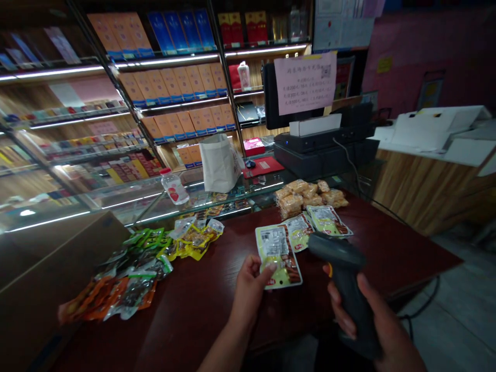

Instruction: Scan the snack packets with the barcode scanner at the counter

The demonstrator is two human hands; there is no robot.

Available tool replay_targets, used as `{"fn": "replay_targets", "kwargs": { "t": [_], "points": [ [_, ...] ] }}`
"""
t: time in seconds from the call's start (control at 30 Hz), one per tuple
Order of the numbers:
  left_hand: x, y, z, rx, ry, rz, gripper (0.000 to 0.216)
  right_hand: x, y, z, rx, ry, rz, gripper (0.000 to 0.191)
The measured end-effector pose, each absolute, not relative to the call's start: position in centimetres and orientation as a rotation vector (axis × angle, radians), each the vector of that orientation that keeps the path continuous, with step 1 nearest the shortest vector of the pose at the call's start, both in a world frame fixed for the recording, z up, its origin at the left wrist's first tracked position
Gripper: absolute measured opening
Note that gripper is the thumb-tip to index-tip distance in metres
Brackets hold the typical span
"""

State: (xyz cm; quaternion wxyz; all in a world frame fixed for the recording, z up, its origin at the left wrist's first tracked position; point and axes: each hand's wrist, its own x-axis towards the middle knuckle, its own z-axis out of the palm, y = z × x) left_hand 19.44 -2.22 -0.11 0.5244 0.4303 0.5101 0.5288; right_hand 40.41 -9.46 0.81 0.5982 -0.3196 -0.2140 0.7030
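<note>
My left hand point(251, 284) pinches the lower left edge of a green and brown snack pouch point(277, 248), whose label side faces up. In my right hand point(372, 315) is a dark barcode scanner point(343, 263), gripped by its handle, with its head tilted toward the pouch. Two similar pouches lie just behind: one snack pouch point(298, 232) partly under the held one, another snack pouch point(329, 219) farther right. Beyond them sits a heap of clear-wrapped tan snacks point(298, 196).
Green, yellow and orange snack packets point(151, 253) lie at left beside a cardboard box point(58, 274). A glass counter holds a red-capped bottle point(174, 187), a white bag point(220, 163) and a monitor point(271, 98) with a pink sign. Shelves of boxes point(170, 85) stand behind.
</note>
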Motion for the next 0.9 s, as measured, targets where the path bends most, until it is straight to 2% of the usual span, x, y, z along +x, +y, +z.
{"fn": "replay_targets", "kwargs": {
  "t": [0.2,0.5,0.7,0.9],
  "points": [
    [24.7,4.3,0.0,0.984,1.214,1.125,0.044,42.8,-9.5,1.5,-0.737,-0.416,1.538,0.04],
    [27.1,10.1,-1.4,1.319,1.468,0.977,0.035,43.9,-10.1,2.1,-0.763,-0.366,1.548,0.045],
    [25.1,9.8,-1.2,1.581,1.616,0.983,0.038,44.2,-10.1,2.6,-0.751,-0.384,1.553,0.04],
    [19.7,6.2,-1.7,1.684,1.726,1.036,0.029,45.3,-10.7,1.9,-0.783,-0.413,1.587,0.041]
  ]
}}
